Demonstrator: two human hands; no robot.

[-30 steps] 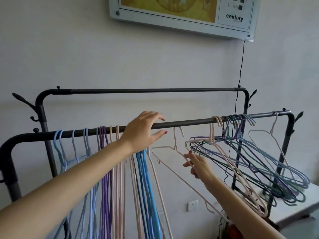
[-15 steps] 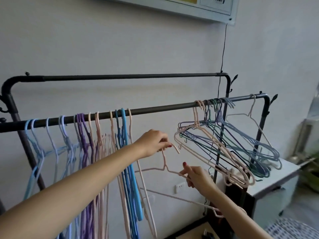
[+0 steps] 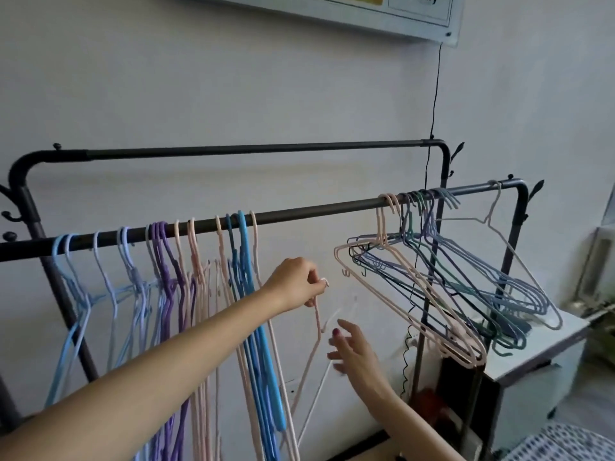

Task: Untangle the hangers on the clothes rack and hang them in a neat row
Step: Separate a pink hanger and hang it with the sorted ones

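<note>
A dark metal clothes rack has a front bar (image 3: 316, 212) running across the view. On its left part hang sorted hangers in a row: light blue (image 3: 71, 294), purple (image 3: 166, 277), pink (image 3: 196, 277) and bright blue (image 3: 248, 294). A tangled bunch of pink, blue and green hangers (image 3: 442, 287) hangs at the right end. My left hand (image 3: 296, 282) pinches the hook of a loose pink hanger (image 3: 314, 331), held off the bar and dangling below it. My right hand (image 3: 349, 344) is just beneath it, fingers spread and blurred, holding nothing.
A higher rear bar (image 3: 266, 148) runs behind. A black cable (image 3: 432, 111) drops from a wall panel (image 3: 332, 8) through the tangle. A white cabinet (image 3: 539, 357) stands under the right end of the rack. A wall socket (image 3: 291, 389) sits low between the hangers.
My left hand left the bar and took the pink hanger by its hook. My right hand let go of the hanger's shoulder and opened. The hanger now dangles from my left hand.
</note>
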